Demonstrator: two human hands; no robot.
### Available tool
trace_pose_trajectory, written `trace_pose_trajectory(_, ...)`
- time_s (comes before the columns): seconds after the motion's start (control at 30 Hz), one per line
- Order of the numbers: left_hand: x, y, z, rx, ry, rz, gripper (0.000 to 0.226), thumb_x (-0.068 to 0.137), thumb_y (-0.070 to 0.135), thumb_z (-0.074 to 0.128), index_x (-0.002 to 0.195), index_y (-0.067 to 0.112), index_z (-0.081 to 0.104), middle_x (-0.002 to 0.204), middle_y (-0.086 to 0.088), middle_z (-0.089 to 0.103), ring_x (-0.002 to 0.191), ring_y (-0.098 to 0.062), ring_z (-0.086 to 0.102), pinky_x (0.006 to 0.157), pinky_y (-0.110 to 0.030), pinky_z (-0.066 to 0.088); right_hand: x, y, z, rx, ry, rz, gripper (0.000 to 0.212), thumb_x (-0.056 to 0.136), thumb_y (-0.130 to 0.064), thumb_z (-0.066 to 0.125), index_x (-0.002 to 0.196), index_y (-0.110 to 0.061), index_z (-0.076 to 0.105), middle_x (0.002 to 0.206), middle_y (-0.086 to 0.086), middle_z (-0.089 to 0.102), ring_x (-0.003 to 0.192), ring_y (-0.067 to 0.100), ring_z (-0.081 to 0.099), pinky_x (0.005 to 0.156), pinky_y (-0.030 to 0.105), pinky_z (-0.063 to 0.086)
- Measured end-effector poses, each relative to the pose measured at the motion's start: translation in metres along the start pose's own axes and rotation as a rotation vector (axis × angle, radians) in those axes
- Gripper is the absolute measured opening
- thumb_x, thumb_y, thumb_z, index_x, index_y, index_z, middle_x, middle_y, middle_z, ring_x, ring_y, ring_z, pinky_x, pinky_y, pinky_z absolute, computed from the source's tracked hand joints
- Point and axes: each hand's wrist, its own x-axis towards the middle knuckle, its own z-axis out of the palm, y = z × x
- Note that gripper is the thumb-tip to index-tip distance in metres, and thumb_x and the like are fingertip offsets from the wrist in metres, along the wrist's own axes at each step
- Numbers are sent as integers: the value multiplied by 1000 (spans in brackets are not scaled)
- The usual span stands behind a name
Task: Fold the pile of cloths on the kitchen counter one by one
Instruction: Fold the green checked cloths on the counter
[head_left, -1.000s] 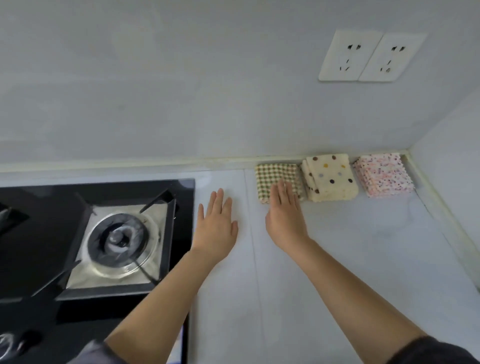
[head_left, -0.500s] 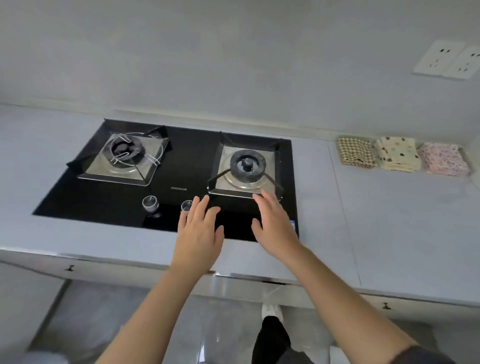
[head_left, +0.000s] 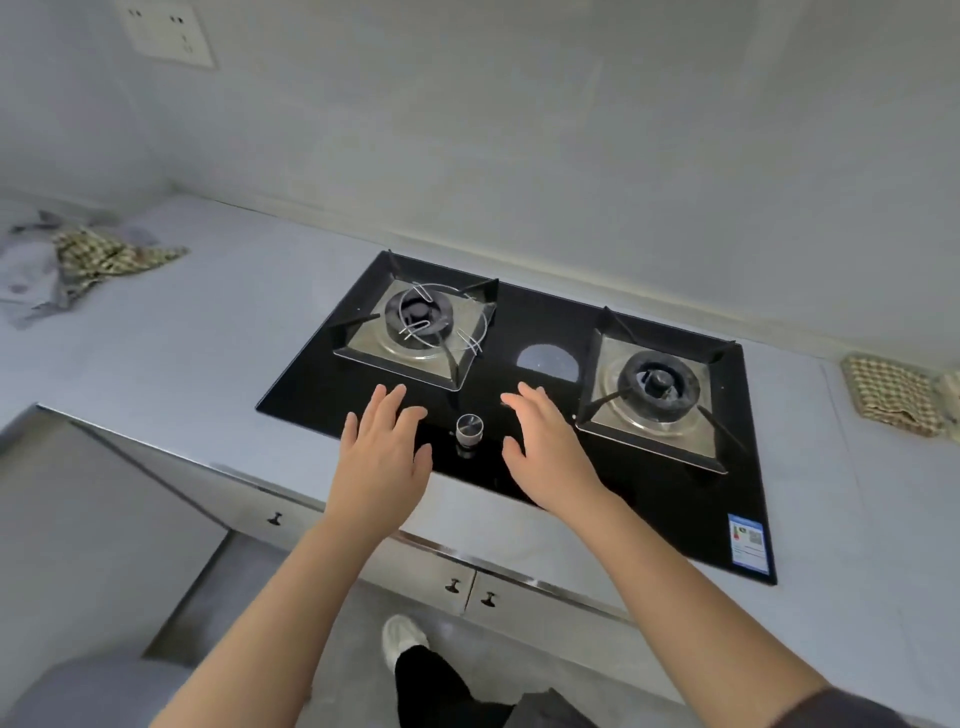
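Your left hand (head_left: 382, 457) and right hand (head_left: 553, 452) hover spread wide and empty over the hob (head_left: 519, 415), one knob (head_left: 469, 428) between them. Two burners. Unfolded pile (head_left: 78, 260) sits far left on the tabletop (head_left: 208, 338); one folded checked cloth (head_left: 891, 392) far right, another cut off at the edge.
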Motion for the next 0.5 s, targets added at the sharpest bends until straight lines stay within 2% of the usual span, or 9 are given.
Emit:
trace_pose_trajectory(0.1, 35, -44, -13, 13, -7, -9, 41, 99, 26, 44, 139, 20, 42, 159, -4, 21, 150, -23, 2, 120, -48, 7, 51, -23, 21, 15, -16, -22, 51, 99, -14, 45, 149, -18, 32, 160, 1, 18, 150, 18, 6, 118, 38, 16)
trace_pose_trajectory(0.2, 63, -84, -28, 23, -19, -31, 40, 99, 25, 45, 138, 18, 44, 158, -6, 23, 149, -25, 5, 119, -49, 9, 101, -55, 39, 34, -43, -60, 51, 97, -14, 48, 147, -17, 34, 158, 2, 22, 148, 19, 16, 117, 39, 22)
trace_pose_trajectory(0.37, 109, -159, -53, 87, -60, -124, 41, 101, 30, 38, 142, 23, 35, 160, -2, 15, 149, -22, -2, 120, -46, 5, 182, -108, 71, -21, -120, -153, 50, 97, -16, 47, 145, -17, 37, 156, 3, 27, 144, 19, 24, 116, 38, 28)
trace_pose_trajectory(0.5, 135, -222, -76, 102, -69, -201, 42, 101, 29, 40, 142, 21, 37, 160, -3, 15, 150, -22, -1, 121, -47, 6, 230, -154, 99, -50, -236, -210, 49, 98, -16, 44, 146, -18, 34, 158, 3, 22, 146, 20, 18, 116, 38, 25)
